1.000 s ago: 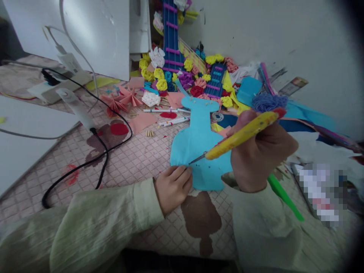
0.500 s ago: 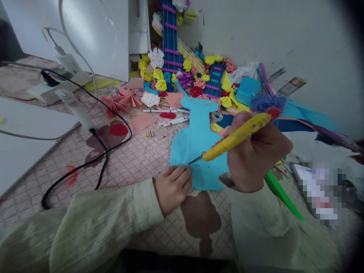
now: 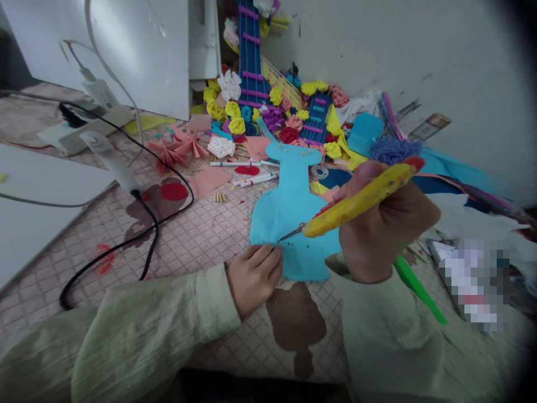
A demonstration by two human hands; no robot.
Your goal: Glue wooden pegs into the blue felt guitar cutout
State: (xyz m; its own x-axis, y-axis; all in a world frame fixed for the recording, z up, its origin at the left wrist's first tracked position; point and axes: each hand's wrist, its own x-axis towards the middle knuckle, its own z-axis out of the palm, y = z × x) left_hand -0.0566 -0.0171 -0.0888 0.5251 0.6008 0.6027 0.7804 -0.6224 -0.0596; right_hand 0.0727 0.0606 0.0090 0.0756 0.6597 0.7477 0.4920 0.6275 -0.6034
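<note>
A light-blue guitar-shaped cutout [image 3: 293, 207] lies flat on the table, with a row of small dark holes across its lower body. My left hand [image 3: 257, 274] presses on its lower left edge, fingers bent and close together, thumb hidden. In my right hand [image 3: 377, 235] is a yellow-and-red-handled tool [image 3: 356, 202] with a thin metal point. That point touches or nearly touches the cutout just beyond my left fingertips, at the left end of the holes. Whether the tool is scissors or something else I cannot tell.
Behind the cutout stand dark-blue paper guitar necks [image 3: 253, 56] among crumpled paper flowers [image 3: 237, 126]. White sticks [image 3: 257, 180] and small wooden pegs [image 3: 218, 197] lie left of it. A black cable [image 3: 153, 246] loops at left; a green tool [image 3: 422, 291] and a phone [image 3: 447, 268] lie right.
My right hand and the tool's handle have shifted slightly to the right, tilting a little. The metal point stays at nearly the same spot, and my left hand has hardly moved.
</note>
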